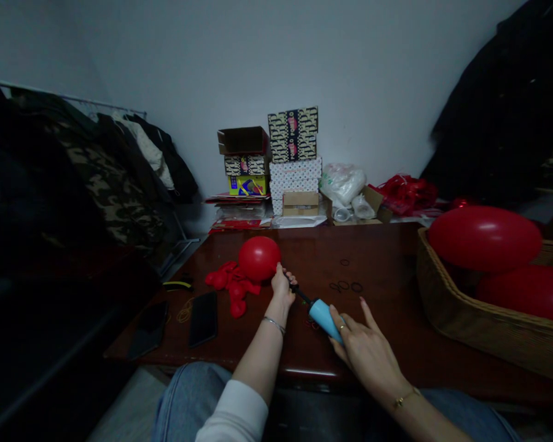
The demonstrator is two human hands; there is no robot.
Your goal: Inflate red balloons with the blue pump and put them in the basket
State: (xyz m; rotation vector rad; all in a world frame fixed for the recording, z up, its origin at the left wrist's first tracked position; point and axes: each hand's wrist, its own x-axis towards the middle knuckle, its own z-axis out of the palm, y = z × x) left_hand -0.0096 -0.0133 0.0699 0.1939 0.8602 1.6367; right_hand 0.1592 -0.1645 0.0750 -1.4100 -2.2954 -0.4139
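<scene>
A partly inflated red balloon (259, 258) sits over the table on the nozzle end of a balloon pump. My left hand (283, 283) is closed around the balloon's neck and the pump's black nozzle. The blue barrel of the balloon pump (323, 316) slants down to the right. My right hand (366, 350) grips that barrel between thumb and fingers, with the outer fingers stretched out. Left of the balloon lie several limp red balloons (233, 282) in a heap.
A wicker basket (479, 325) with large inflated red balloons (483, 238) stands at the right. Two dark phones (203, 318) and several dark rings (343, 285) lie on the brown table (378, 252). Stacked boxes (295, 178) stand behind; clothes hang at both sides.
</scene>
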